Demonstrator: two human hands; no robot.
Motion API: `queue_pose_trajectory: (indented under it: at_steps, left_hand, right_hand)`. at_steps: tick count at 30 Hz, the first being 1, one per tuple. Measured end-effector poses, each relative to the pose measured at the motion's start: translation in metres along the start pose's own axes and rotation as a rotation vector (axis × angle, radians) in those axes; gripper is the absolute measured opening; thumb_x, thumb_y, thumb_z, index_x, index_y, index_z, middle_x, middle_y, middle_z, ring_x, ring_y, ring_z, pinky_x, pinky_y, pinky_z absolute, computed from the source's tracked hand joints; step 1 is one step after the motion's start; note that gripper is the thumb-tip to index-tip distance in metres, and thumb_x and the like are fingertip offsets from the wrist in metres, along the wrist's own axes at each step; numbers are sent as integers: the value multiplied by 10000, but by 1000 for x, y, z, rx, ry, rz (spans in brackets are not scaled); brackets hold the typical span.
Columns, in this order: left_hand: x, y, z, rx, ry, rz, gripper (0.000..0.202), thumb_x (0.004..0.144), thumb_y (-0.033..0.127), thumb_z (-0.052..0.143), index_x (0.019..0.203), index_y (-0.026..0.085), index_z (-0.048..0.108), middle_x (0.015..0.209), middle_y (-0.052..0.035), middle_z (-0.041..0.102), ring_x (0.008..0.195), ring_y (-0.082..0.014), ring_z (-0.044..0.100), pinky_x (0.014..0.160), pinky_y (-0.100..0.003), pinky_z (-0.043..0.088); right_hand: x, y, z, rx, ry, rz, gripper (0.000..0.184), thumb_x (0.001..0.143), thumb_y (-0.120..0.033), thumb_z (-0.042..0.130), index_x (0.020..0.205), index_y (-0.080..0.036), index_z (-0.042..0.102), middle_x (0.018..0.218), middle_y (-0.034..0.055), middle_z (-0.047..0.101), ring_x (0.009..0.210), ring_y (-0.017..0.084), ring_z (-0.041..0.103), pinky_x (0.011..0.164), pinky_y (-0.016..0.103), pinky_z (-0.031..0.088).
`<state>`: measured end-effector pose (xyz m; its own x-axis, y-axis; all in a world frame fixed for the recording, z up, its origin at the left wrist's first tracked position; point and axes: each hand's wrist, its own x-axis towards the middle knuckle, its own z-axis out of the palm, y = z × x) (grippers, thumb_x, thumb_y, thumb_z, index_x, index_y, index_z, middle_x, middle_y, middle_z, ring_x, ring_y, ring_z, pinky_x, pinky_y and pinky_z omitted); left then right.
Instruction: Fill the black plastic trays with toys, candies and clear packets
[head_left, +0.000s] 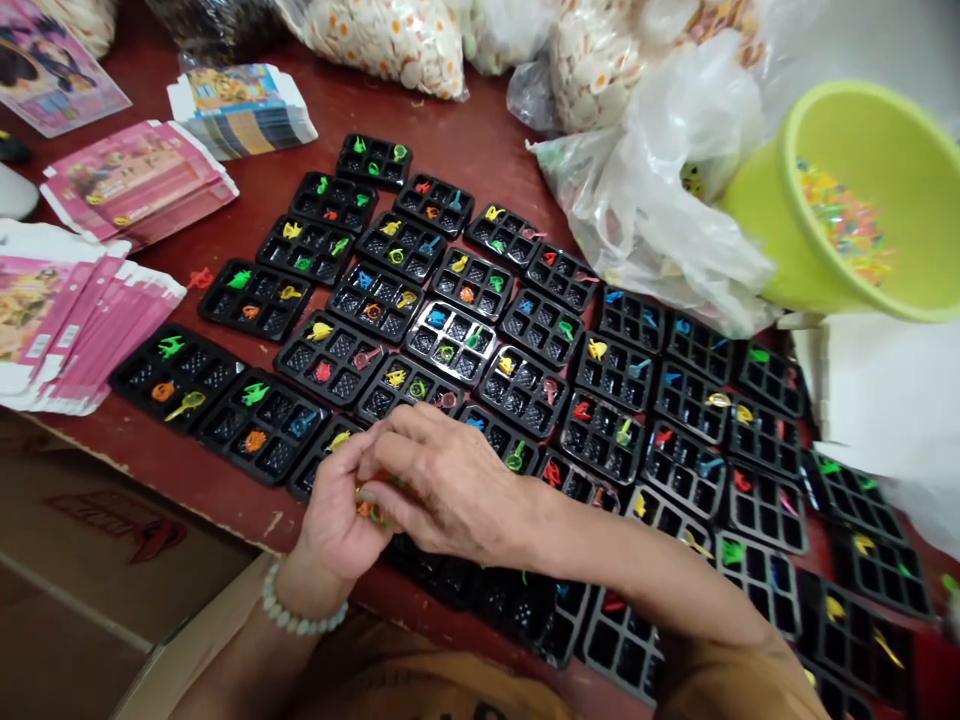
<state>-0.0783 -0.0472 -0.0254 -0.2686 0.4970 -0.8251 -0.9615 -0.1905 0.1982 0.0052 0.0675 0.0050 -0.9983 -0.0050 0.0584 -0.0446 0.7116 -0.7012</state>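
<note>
My two hands are together above the front rows of black compartment trays (259,300). My left hand (337,510), with a pale bead bracelet (304,610) at the wrist, is cupped and closed around small plastic rings (371,512), orange and green ones showing. Over it lies my right hand (457,485), its fingers bent down into the left palm; what those fingertips pinch is hidden. Around the hands, the trays hold tiny coloured plastic pieces, such as a green figure (255,393) and a yellow racket-like piece (184,405), in some compartments.
Pink printed boxes (142,180) lie flat in piles at the left, with a blue-yellow stack (240,110) behind. Bags of small pieces (390,45) line the back. A lime-green bucket (757,220) with colourful bits stands at right beside a white plastic bag (660,190).
</note>
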Motion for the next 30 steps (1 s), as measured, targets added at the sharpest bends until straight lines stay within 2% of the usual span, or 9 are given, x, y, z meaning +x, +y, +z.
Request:
queue_pose_trajectory:
  at_steps: [3, 7, 9, 12, 17, 20, 23, 26, 30]
  left_hand:
    - [0, -3, -2, 47, -82, 14, 189, 827, 114, 593, 650, 157, 544, 594, 13, 578, 485, -104, 608, 440, -163, 507]
    - [-1, -5, -5, 100, -148, -47, 116, 846, 171, 623, 735, 164, 593, 599, 21, 590, 463, -118, 583, 414, -195, 490]
    - [-2, -5, -5, 83, -140, -56, 141, 843, 165, 607, 707, 166, 569, 583, 18, 582, 460, -121, 583, 409, -194, 484]
    - [-5, -3, -4, 54, -103, -93, 184, 853, 153, 543, 670, 165, 535, 581, -3, 589, 463, -134, 601, 393, -201, 482]
    - [-7, 3, -7, 38, -76, -97, 255, 899, 141, 467, 658, 154, 551, 561, -16, 574, 417, -148, 581, 320, -209, 440]
    - [-7, 4, -13, 65, -82, -98, 271, 903, 159, 485, 641, 152, 555, 537, -19, 557, 382, -154, 555, 284, -220, 424]
    - [-9, 7, -20, 95, -172, -117, 214, 904, 193, 528, 716, 139, 616, 599, -46, 604, 431, -182, 596, 279, -228, 425]
    - [-13, 18, -29, 95, -269, -102, 139, 905, 204, 562, 866, 134, 675, 749, -76, 659, 546, -194, 643, 302, -194, 416]
    - [-20, 43, -49, 80, -262, 31, 145, 901, 173, 543, 899, 130, 682, 815, -79, 642, 597, -182, 629, 318, -169, 413]
  right_hand:
    - [-8, 3, 5, -46, 66, 4, 264, 1047, -273, 476, 1124, -164, 704, 1034, 84, 685, 910, 187, 546, 818, 336, 462]
    - [-14, 4, 10, -103, 84, -6, 230, 1017, -194, 513, 1131, -175, 713, 967, 61, 692, 822, 178, 499, 740, 318, 426]
    - [-15, 3, 11, -125, 107, -21, 213, 1009, -197, 529, 1127, -170, 704, 938, 60, 692, 805, 181, 490, 736, 326, 424]
    - [-13, 2, 14, -101, 182, -52, 218, 1027, -202, 506, 1161, -159, 674, 989, 72, 721, 863, 184, 545, 807, 341, 453]
    - [-7, 0, 23, -72, 319, -134, 207, 1034, -166, 478, 1131, -155, 660, 1002, 76, 743, 869, 171, 608, 835, 356, 482]
    - [-3, -3, 25, 37, 356, -131, 186, 1034, -170, 497, 1101, -163, 671, 972, 64, 747, 870, 155, 643, 843, 345, 518]
    - [-1, 0, 21, 270, 392, -25, 146, 1026, -232, 561, 1069, -188, 693, 972, 47, 743, 862, 131, 677, 791, 296, 568]
    - [0, 16, 7, 472, 532, 185, 132, 968, -294, 666, 1046, -201, 716, 941, 28, 730, 809, 118, 682, 745, 278, 591]
    - [-5, 53, -20, 779, 699, 413, 172, 840, -286, 764, 984, -208, 713, 831, -4, 681, 733, 111, 658, 614, 235, 569]
